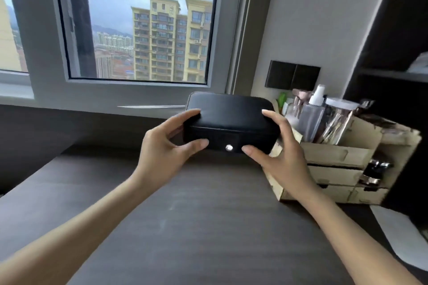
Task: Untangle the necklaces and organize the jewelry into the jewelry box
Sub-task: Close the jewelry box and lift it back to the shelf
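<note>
You hold the closed black jewelry box (231, 113) by both ends, over the far part of the desk (196, 215); your left hand (162, 148) grips its left end, fingers on the lid and thumb on the front; your right hand (280, 152) grips the right end the same way; that even hold likely keeps the box level, with the silver snap (229, 147) facing you for opening; whether it rests on the desk is unclear; no necklaces show; a wooden organizer (342, 152) stands just beside it, on the right.
</note>
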`<state>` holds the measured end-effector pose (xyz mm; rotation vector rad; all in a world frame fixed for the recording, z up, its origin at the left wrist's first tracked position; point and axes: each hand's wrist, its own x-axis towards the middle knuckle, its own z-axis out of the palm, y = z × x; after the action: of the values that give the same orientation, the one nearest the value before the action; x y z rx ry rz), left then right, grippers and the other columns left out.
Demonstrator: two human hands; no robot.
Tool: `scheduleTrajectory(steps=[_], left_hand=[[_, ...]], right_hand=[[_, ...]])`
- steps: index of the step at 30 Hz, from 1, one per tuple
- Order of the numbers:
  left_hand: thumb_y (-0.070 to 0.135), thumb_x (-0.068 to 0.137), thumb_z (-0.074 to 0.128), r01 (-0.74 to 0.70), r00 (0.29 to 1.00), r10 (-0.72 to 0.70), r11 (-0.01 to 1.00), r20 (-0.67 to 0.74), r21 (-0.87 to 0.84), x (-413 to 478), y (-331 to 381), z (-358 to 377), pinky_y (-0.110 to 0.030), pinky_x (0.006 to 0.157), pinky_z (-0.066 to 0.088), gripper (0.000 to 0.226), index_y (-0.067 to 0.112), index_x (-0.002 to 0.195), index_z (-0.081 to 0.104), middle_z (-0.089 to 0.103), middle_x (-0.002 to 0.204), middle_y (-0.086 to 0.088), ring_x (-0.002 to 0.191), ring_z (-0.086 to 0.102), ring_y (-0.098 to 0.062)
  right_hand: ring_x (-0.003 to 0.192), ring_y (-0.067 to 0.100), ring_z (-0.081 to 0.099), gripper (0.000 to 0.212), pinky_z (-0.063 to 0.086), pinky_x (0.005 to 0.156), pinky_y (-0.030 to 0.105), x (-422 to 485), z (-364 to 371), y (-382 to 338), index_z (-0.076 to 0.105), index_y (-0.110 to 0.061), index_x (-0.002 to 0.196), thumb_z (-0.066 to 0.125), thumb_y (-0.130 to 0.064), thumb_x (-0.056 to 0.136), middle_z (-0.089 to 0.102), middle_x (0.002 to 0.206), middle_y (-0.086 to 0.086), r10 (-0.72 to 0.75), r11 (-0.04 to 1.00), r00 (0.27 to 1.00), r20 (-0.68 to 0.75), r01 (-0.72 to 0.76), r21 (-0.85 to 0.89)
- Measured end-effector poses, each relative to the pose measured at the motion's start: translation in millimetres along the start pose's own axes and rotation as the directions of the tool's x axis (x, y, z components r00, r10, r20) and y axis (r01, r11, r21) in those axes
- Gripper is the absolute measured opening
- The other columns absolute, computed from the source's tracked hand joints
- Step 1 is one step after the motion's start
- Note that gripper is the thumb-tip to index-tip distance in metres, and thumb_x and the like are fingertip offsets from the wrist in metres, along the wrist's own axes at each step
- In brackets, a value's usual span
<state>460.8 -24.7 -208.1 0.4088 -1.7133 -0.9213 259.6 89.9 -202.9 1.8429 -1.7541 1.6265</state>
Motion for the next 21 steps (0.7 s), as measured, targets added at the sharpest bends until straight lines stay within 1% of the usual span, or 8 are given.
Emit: scheduleTrajectory(steps=[3, 5, 8, 10, 12, 14, 18, 21], left_hand=[[0.012, 0.072, 0.079, -0.072, 0.997, 0.074, 0.993, 0.026, -0.095, 52, 22, 38, -0.034, 0.098, 0.048, 0.054, 0.037, 0.115, 0.059, 0.066, 0.116, 0.008, 0.112, 0.059, -0.008], [0.01, 0.074, 0.076, -0.113, 0.991, 0.123, 0.979, 0.053, -0.172, 85, 35, 64, -0.034, 0.095, 0.049, 0.055, 0.028, 0.119, 0.052, 0.065, 0.116, 0.0, 0.109, 0.061, -0.011], [0.019, 0.075, 0.077, -0.136, 0.983, 0.159, 0.966, 0.091, -0.222, 130, 54, 107, -0.036, 0.094, 0.05, 0.062, 0.02, 0.124, 0.039, 0.066, 0.116, -0.005, 0.105, 0.064, -0.013], [0.031, 0.073, 0.078, -0.14, 0.985, 0.155, 0.976, 0.079, -0.169, 156, 64, 140, -0.032, 0.095, 0.047, 0.062, 0.02, 0.121, 0.041, 0.066, 0.117, 0.0, 0.107, 0.062, -0.011], [0.031, 0.074, 0.078, -0.133, 0.989, 0.14, 0.984, 0.056, -0.121, 179, 73, 175, -0.028, 0.092, 0.046, 0.05, 0.019, 0.113, 0.05, 0.066, 0.114, 0.003, 0.105, 0.061, -0.009], [0.028, 0.075, 0.078, -0.121, 0.989, 0.129, 0.988, 0.073, -0.1, 199, 82, 214, -0.031, 0.09, 0.049, 0.041, 0.015, 0.108, 0.058, 0.067, 0.107, 0.003, 0.1, 0.062, -0.011], [0.009, 0.079, 0.068, -0.006, 0.971, 0.022, 0.997, 0.24, -0.071, 235, 98, 290, -0.029, 0.078, 0.051, 0.029, 0.011, 0.108, 0.066, 0.069, 0.1, -0.003, 0.093, 0.064, -0.019], [-0.008, 0.08, 0.048, 0.169, 0.913, -0.114, 0.98, 0.392, -0.109, 253, 113, 334, -0.024, 0.073, 0.043, 0.038, 0.01, 0.109, 0.064, 0.064, 0.088, -0.002, 0.079, 0.059, -0.013]], right_hand=[[0.114, -0.009, 0.047, 0.064, 0.038, 0.093, 0.011, 38, -40, -1, 0.044, -0.036, 0.127, 0.078, -0.035, 0.073, 0.05, 0.12, -0.029, -0.011, 0.998, 0.994, -0.105, 0.004, -0.065], [0.11, -0.007, 0.05, 0.063, 0.042, 0.09, 0.014, 60, -68, -2, 0.043, -0.037, 0.128, 0.074, -0.041, 0.073, 0.052, 0.117, -0.028, -0.016, 0.99, 0.986, -0.169, -0.008, -0.143], [0.108, 0.007, 0.057, 0.065, 0.048, 0.091, 0.028, 87, -112, -2, 0.041, -0.034, 0.13, 0.067, -0.053, 0.074, 0.061, 0.117, -0.012, -0.032, 0.958, 0.967, -0.253, -0.042, -0.284], [0.105, 0.011, 0.06, 0.066, 0.049, 0.091, 0.033, 100, -142, 0, 0.042, -0.031, 0.13, 0.064, -0.057, 0.074, 0.063, 0.114, -0.01, -0.062, 0.923, 0.948, -0.313, -0.065, -0.38], [0.101, 0.012, 0.061, 0.065, 0.049, 0.087, 0.032, 110, -170, 5, 0.044, -0.027, 0.129, 0.064, -0.057, 0.075, 0.062, 0.109, -0.012, -0.092, 0.879, 0.926, -0.365, -0.097, -0.466], [0.101, 0.017, 0.061, 0.063, 0.045, 0.082, 0.029, 120, -197, 17, 0.045, -0.023, 0.129, 0.064, -0.054, 0.078, 0.063, 0.109, -0.007, -0.086, 0.817, 0.911, -0.404, -0.168, -0.552], [0.096, 0.028, 0.062, 0.066, 0.047, 0.077, 0.036, 139, -242, 54, 0.041, -0.021, 0.13, 0.057, -0.061, 0.081, 0.066, 0.108, 0.006, -0.002, 0.662, 0.868, -0.496, -0.371, -0.651], [0.1, 0.032, 0.06, 0.067, 0.044, 0.08, 0.037, 151, -267, 80, 0.039, -0.019, 0.13, 0.051, -0.064, 0.082, 0.066, 0.108, 0.008, 0.059, 0.577, 0.827, -0.56, -0.486, -0.657]])
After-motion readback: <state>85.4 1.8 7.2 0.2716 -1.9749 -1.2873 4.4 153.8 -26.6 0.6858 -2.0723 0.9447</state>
